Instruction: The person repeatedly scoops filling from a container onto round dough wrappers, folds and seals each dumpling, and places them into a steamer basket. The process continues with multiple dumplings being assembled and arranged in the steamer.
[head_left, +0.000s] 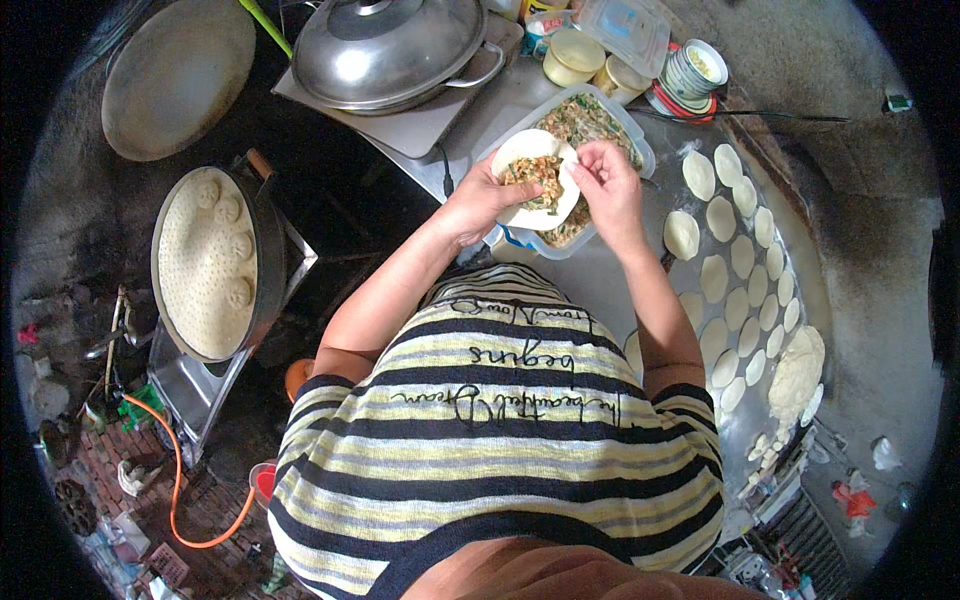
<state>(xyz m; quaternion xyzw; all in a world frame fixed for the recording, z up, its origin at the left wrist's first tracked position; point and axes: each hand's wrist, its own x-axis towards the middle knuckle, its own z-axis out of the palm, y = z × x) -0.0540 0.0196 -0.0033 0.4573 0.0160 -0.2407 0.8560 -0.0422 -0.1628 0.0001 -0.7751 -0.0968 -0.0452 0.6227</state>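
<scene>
A round dough wrapper (517, 219) with chopped filling (534, 174) lies across my left hand (480, 196), whose thumb rests on the filling. My right hand (609, 187) pinches the wrapper's right edge between thumb and fingers. Beneath both hands is a clear plastic container (646, 159) of chopped filling with green bits, partly hidden by them. Flat dough rounds (721, 219) are spread over the metal table to the right, beside a lump of dough (796, 375). At the left, several pleated buns (240, 246) sit on a perforated steamer tray (191, 277).
A lidded metal wok (390, 60) stands on a stove beyond my left hand. Lidded tubs (574, 58) and stacked bowls (694, 71) are at the back. A black cable (780, 115) crosses the far right edge. An orange hose (176, 480) runs over the brick floor.
</scene>
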